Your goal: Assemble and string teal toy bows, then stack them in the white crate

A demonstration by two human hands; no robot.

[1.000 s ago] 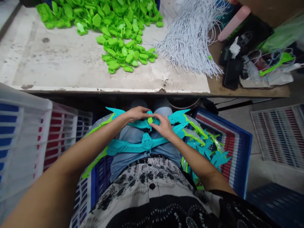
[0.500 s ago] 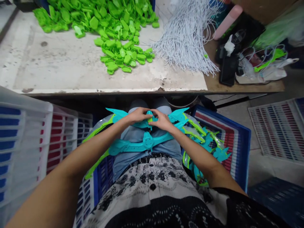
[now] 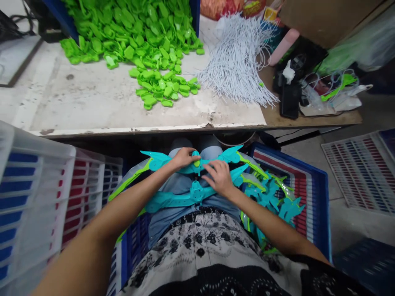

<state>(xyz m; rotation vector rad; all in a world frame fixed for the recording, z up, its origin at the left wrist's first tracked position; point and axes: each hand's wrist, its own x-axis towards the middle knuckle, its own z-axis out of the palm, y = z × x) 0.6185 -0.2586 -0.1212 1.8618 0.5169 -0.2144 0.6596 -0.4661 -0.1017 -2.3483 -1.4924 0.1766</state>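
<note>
A worn white tabletop [image 3: 92, 102] is carrying a heap of green plastic parts [image 3: 138, 37] at the far side. Nearer, two teal toy bows [image 3: 185, 195] are lying across the lap. The left hand [image 3: 182, 157] is gripping the far bow at its centre, beside a small green piece [image 3: 196, 163], while the right hand [image 3: 219, 177] is resting open on the bows just to the right.

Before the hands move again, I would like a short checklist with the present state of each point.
1. Left hand grips the upper teal toy bow near its middle: ok.
2. Small green piece sits on the bow's centre: ok; fully snapped in: cannot tell.
3. Right hand rests flat over the bow's right half, grasping nothing: ok.
4. Second teal bow lies steady across the lap: ok.
5. Green pieces lie on the table: ok.
6. Blue crate of bows stands beside the right arm: ok.
</note>
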